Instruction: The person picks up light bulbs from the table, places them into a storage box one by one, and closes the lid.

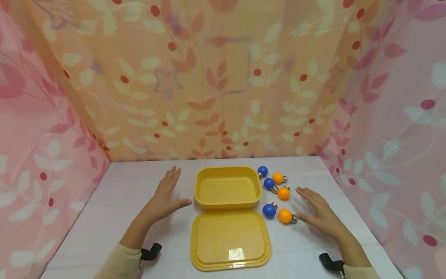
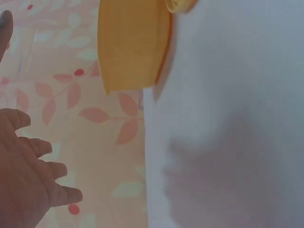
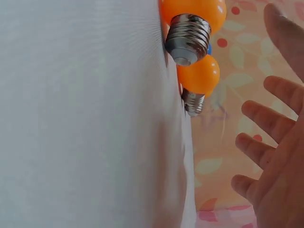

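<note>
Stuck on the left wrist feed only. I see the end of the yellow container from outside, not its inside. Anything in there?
Observer: No. The head view shows the yellow container bare inside, with its top open.
Operator: Right hand's out of my frame. Is it gripping anything?
Observer: No, the right hand is empty, fingers apart, to the right of the orange bulbs and blue bulbs.
</note>
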### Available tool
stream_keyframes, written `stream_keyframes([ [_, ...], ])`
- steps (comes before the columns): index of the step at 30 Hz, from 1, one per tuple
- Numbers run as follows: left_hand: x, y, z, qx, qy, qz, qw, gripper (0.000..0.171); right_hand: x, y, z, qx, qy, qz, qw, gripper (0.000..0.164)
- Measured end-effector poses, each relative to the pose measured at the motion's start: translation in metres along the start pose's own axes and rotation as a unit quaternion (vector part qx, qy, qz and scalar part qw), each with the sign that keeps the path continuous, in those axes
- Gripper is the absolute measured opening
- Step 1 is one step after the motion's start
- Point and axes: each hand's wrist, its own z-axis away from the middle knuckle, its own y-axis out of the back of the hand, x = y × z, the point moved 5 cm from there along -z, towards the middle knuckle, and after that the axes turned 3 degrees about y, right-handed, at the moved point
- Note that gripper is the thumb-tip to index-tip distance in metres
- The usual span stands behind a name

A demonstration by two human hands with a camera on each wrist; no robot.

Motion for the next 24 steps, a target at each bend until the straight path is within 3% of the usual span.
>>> stream_keyframes([
  [3, 0.008, -0.007, -0.002, -0.012, 0.010, 0.008, 0.9999, 0.122, 0.004, -0.004, 0.004, -0.005, -0.021, -0.019, 1.000, 0.086],
  [11, 0.019, -0.024, -0.002, -0.031, 0.033, 0.060, 0.9972, 0.122, 0.005, -0.009, 0.010, 0.001, -0.007, -0.075, 0.997, 0.081],
  [18, 0.016, -0.038, -0.003, -0.031, 0.052, 0.093, 0.9938, 0.119, 0.004, -0.014, 0.014, -0.015, -0.020, -0.085, 0.996, 0.077],
  [24, 0.007, -0.042, -0.007, -0.014, 0.077, 0.102, 0.9917, 0.113, 0.002, -0.016, 0.005, -0.024, -0.009, -0.089, 0.996, 0.073],
])
